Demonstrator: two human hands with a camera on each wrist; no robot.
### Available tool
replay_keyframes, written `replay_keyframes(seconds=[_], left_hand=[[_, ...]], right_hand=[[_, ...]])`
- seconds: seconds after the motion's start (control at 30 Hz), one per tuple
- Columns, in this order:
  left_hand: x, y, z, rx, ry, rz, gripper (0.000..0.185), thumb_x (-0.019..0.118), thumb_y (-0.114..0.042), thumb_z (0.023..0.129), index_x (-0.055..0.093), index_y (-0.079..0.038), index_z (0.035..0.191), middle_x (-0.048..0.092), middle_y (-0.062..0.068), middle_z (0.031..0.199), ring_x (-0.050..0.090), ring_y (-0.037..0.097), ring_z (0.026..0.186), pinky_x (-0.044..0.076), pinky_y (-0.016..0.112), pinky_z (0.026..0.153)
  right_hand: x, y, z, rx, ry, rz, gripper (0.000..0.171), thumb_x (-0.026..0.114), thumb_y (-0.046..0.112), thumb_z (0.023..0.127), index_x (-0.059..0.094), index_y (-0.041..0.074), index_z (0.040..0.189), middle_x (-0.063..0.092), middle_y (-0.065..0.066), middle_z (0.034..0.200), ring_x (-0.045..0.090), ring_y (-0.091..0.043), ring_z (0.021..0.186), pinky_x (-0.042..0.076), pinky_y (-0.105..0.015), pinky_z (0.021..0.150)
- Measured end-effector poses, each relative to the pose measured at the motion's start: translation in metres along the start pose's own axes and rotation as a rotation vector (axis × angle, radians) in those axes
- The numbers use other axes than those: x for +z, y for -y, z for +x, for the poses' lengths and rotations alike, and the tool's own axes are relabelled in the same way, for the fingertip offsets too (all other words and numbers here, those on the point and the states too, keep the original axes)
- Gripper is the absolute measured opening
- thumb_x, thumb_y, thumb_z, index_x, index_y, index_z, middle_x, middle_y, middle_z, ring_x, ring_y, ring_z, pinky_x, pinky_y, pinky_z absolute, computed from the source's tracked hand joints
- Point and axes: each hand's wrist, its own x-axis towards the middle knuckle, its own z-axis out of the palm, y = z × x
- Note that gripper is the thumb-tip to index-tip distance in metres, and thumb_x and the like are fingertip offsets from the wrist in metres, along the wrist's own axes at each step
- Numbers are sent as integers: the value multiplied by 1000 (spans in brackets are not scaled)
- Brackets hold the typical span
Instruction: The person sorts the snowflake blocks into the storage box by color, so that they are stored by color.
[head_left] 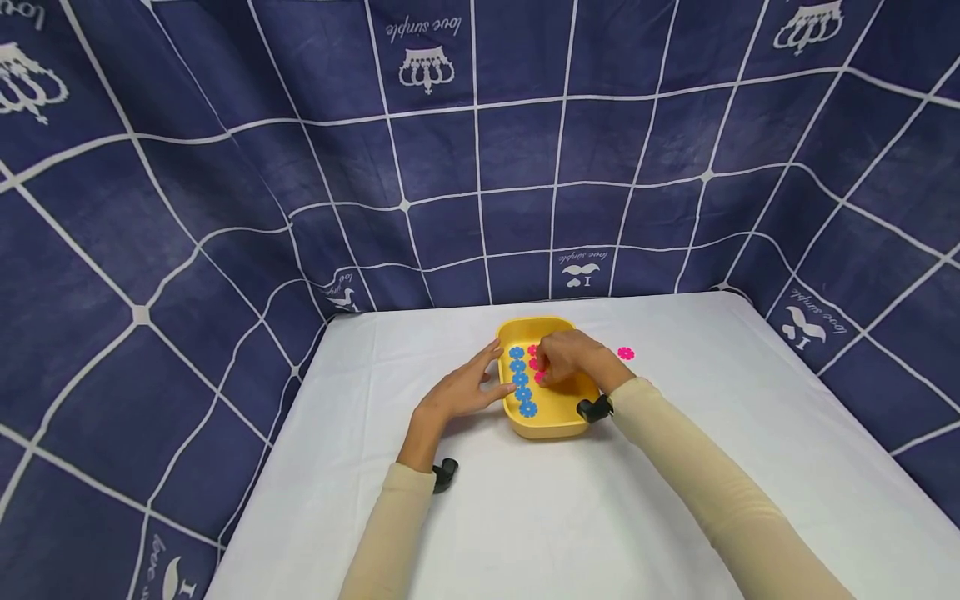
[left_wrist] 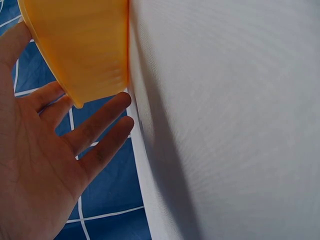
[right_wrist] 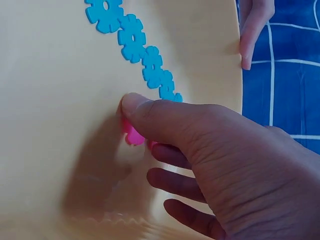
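Note:
Inside a yellow tray [head_left: 551, 421], several blue flower-shaped discs [head_left: 521, 379] form a row along the left side. A second, shorter row of pink flower-shaped discs [head_left: 533, 351] runs beside it, partly covered by my right hand [head_left: 572, 354]. That hand reaches down into the tray, thumb and index finger pinching a pink flower-shaped disc [right_wrist: 134, 136] at the tray floor; its other fingers are bent. My left hand [head_left: 459, 387] rests at the tray's left rim, fingers loosely spread along the outside, thumb [head_left: 501, 390] over the edge near the blue discs.
One loose pink flower-shaped disc [head_left: 626, 353] lies on the white tablecloth [head_left: 525, 517] right of the tray. Behind and on both sides hangs a dark blue curtain [head_left: 517, 150] with white lines. A black wrist camera [head_left: 595, 408] overlaps the tray's right edge.

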Motion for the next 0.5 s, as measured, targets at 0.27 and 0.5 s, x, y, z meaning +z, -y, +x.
replay_keyframes(seconds=[0.27,0.5], left_hand=[[0,-1,1,5,-9,-15,91,64,-62,91,21,-26,163,35,-12,162,62,15,123,44,50,109],[0,0,0,4,-3,-12,93,63,-65,90,20,-26,163,35,-13,161,61,15,125,43,50,110]], right_hand=[[-2,2,0,-38,-24,-35,28,85,47,78,74,25,91,65,10,85,58,-14,80,53,-34,78],[-4,5,0,-9,-23,4,25,85,48,78,72,28,86,65,12,82,58,-13,79,52,-33,77]])
